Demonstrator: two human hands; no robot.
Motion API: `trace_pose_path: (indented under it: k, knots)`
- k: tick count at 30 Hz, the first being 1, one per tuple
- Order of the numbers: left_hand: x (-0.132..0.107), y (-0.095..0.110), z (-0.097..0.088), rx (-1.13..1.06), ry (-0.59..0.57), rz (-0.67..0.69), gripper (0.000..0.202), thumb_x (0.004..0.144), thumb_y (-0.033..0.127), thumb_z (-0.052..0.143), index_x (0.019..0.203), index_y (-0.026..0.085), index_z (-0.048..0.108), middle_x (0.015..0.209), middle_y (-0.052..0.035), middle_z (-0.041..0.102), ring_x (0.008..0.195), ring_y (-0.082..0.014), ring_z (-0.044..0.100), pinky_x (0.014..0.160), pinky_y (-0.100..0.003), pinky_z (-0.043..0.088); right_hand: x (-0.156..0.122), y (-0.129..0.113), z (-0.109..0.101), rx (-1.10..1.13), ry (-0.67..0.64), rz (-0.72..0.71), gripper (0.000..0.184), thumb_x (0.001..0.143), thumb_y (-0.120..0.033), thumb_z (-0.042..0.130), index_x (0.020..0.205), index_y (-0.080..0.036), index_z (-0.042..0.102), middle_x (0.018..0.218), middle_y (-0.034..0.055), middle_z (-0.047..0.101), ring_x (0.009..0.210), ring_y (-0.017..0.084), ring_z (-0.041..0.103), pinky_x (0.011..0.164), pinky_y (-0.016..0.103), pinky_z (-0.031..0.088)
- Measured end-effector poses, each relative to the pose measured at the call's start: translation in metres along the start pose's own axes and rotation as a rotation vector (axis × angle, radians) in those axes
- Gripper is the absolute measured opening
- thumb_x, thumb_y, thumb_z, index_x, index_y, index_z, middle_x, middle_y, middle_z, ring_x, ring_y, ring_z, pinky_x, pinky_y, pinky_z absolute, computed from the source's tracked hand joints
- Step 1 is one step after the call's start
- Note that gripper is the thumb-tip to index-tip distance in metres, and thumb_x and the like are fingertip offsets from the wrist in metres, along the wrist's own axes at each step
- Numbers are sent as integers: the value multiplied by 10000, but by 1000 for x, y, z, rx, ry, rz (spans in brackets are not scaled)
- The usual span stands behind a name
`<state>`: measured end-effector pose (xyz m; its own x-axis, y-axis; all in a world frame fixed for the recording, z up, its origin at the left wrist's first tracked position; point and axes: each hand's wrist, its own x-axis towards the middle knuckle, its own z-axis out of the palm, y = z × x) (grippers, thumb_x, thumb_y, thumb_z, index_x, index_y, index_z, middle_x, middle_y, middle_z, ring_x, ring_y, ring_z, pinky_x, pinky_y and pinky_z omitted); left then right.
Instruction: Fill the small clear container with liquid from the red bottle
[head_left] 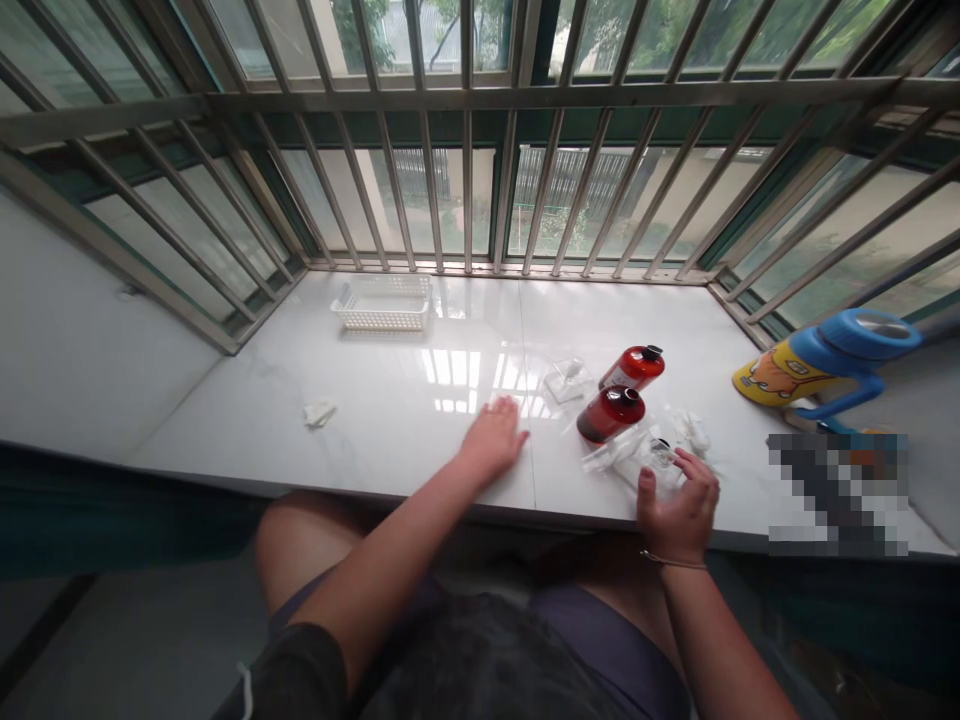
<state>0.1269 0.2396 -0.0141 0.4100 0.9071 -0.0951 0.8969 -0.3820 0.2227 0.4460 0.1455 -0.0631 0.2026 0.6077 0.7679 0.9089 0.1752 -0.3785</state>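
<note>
A small clear glass bottle (660, 458) is gripped by the right hand (679, 505) near the sill's front edge, just beside two amber plastic bottles (609, 413). The left hand (495, 437) is laid flat, fingers open, on the white marble sill (390, 420). A firm, upright hold is advised.

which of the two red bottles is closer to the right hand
The nearer red bottle, lying on its side just left of the clear items by the right hand. The other red bottle lies behind it, farther toward the window bars.
</note>
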Motion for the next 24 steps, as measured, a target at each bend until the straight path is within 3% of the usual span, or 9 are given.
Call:
trace_pose_path:
  k: [2,3,6,8,9,15,18,21,24]
  knots:
    - [-6,43,18,-28,-20,216,712,1092,628,381,1677,222,403,1758,-53,390,1657,-185,308,1352,-334,239,0,0,0,8,-6,0,469,982,-450,687,1325,-151,569,1372,238,649,1324,393,605,1119,629,476]
    - [-8,56,23,-36,-9,361,718,1101,614,368,1675,184,402,1747,-97,404,1651,-213,326,1352,-378,246,0,0,0,12,-10,2,467,984,-452,684,1323,-152,568,1373,237,645,1327,395,601,1121,635,471]
    - [-4,53,24,-33,-41,464,625,1139,533,288,1666,222,418,1740,-63,422,1633,-194,364,1362,-420,218,1,0,-1,21,-11,7,468,985,-453,686,1321,-149,571,1373,242,644,1334,407,598,1122,655,469]
    - [4,20,10,-14,-72,309,594,1132,543,325,1667,300,413,1753,25,401,1639,-142,337,1372,-359,172,1,-1,-1,23,-10,3,471,983,-448,693,1323,-145,572,1373,246,648,1337,411,602,1122,659,474]
    - [9,-3,-1,-4,-61,219,607,1127,535,344,1675,280,400,1762,12,383,1648,-152,320,1371,-355,172,1,-1,-1,23,-9,0,472,983,-445,695,1326,-144,571,1374,248,649,1340,412,602,1123,659,477]
    - [16,-159,-75,53,47,-367,636,1128,340,173,1666,45,338,1751,-250,334,1647,-353,313,1330,-616,221,1,-2,-2,9,-9,-15,468,987,-425,692,1342,-153,557,1377,243,646,1338,403,605,1116,646,490]
    - [18,-196,-94,45,53,-506,632,1121,285,116,1645,4,331,1726,-298,352,1629,-380,330,1286,-658,277,1,-2,-2,4,-13,-18,466,990,-426,688,1343,-154,554,1376,240,644,1337,396,601,1117,632,488]
    - [31,-177,-89,29,38,-468,633,1125,294,126,1635,-22,328,1714,-330,347,1629,-395,325,1278,-659,284,1,-2,-1,2,-9,-12,463,988,-426,690,1337,-151,560,1373,240,646,1332,392,602,1119,625,485]
    - [39,-108,-60,-2,-1,-238,624,1132,322,186,1656,16,332,1748,-271,319,1648,-352,310,1314,-591,268,1,-2,-1,5,-8,1,469,982,-433,692,1333,-150,562,1372,239,645,1331,397,598,1116,633,481]
